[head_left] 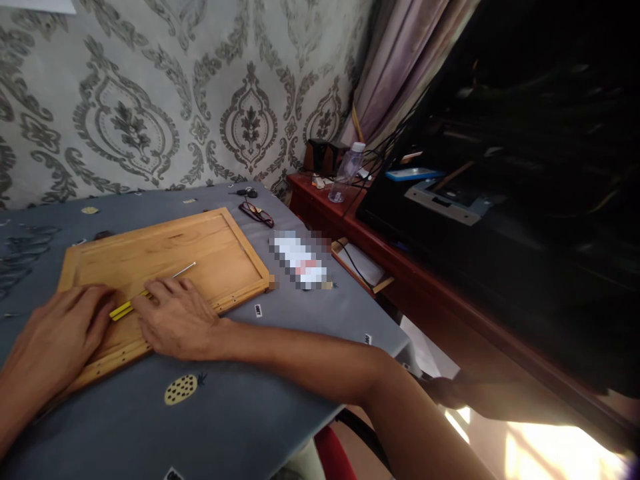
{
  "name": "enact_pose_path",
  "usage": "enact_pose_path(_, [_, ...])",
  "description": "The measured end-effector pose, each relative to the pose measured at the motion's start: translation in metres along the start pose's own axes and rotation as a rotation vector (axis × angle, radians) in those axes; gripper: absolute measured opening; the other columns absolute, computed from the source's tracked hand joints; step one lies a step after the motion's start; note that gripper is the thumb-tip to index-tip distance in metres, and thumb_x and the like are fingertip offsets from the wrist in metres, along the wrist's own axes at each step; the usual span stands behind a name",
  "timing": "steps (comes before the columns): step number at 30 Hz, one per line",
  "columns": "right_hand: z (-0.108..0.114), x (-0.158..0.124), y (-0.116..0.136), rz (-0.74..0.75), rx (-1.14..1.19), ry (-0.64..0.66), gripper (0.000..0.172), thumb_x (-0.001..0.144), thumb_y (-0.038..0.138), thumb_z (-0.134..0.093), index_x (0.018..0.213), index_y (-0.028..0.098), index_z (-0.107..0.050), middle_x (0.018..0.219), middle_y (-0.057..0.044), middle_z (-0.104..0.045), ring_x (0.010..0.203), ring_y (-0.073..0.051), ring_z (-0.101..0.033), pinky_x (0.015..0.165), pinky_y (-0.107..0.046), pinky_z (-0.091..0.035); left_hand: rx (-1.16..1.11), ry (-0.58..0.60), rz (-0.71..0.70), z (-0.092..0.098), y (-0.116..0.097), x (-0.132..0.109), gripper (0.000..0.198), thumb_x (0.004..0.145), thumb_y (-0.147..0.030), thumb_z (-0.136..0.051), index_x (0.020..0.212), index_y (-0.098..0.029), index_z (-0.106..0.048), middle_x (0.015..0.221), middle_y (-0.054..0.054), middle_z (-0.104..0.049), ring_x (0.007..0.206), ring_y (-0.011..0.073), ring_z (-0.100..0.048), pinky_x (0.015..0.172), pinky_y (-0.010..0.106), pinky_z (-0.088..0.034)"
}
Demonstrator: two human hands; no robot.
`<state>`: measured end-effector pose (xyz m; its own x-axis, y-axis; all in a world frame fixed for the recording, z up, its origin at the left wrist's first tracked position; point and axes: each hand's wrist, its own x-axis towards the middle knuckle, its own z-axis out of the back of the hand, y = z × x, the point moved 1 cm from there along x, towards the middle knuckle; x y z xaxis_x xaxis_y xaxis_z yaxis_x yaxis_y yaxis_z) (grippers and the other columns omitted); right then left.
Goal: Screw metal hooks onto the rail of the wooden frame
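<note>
A wooden board [200, 240] with a raised rim lies on a table under a grey-blue cloth. On it lies a yellow-handled tool [123, 308] with a thin metal shaft [184, 269] pointing up and right. My right hand [175, 319] rests flat on the board, fingers stretched over the tool's handle. My left hand [55, 340] lies flat at the board's near left end, its fingertips beside the yellow handle. Neither hand grips the tool.
Dark-framed glasses [257, 213] and a small dark object [247, 193] lie on the cloth beyond the board. A blurred packet [300, 259] lies near the table's right edge. To the right stand a red-brown cabinet [350, 227], a plastic bottle [347, 172] and dark equipment.
</note>
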<state>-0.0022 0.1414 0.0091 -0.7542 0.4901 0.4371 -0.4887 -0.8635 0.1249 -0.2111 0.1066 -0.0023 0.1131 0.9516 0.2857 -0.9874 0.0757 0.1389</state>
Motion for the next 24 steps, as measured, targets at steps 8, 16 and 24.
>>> enact_pose_path(8, [-0.0030,0.0001,-0.0006,0.002,-0.002,-0.003,0.023,0.097,0.026,-0.043,0.112,0.016,-0.057,0.113,-0.008,-0.059,0.106,-0.024,-0.053,0.087,-0.039,-0.048,-0.002,-0.056,-0.016,-0.0064,0.0018,-0.0005,0.058,0.096,-0.049,-0.010,0.108,-0.016,-0.056,0.103,0.014,-0.066,0.095,0.0310,-0.062,0.088,0.042,-0.047])
enact_pose_path(16, [-0.0025,0.0002,-0.0005,0.006,0.013,0.008,0.022,0.098,0.025,-0.043,0.113,0.016,-0.056,0.115,-0.009,-0.059,0.107,-0.024,-0.052,0.087,-0.040,-0.048,-0.005,-0.067,-0.020,-0.0083,0.0045,-0.0002,0.056,0.096,-0.050,-0.011,0.105,-0.019,-0.056,0.099,0.012,-0.067,0.092,0.0302,-0.062,0.083,0.042,-0.047])
enact_pose_path(24, [-0.0022,0.0009,-0.0006,-0.002,0.020,0.021,0.023,0.098,0.026,-0.042,0.114,0.016,-0.055,0.114,-0.009,-0.060,0.103,-0.024,-0.053,0.086,-0.040,-0.047,-0.015,-0.085,-0.021,-0.0035,-0.0009,-0.0003,0.059,0.096,-0.051,-0.009,0.105,-0.017,-0.056,0.100,0.013,-0.067,0.095,0.0315,-0.062,0.084,0.043,-0.048])
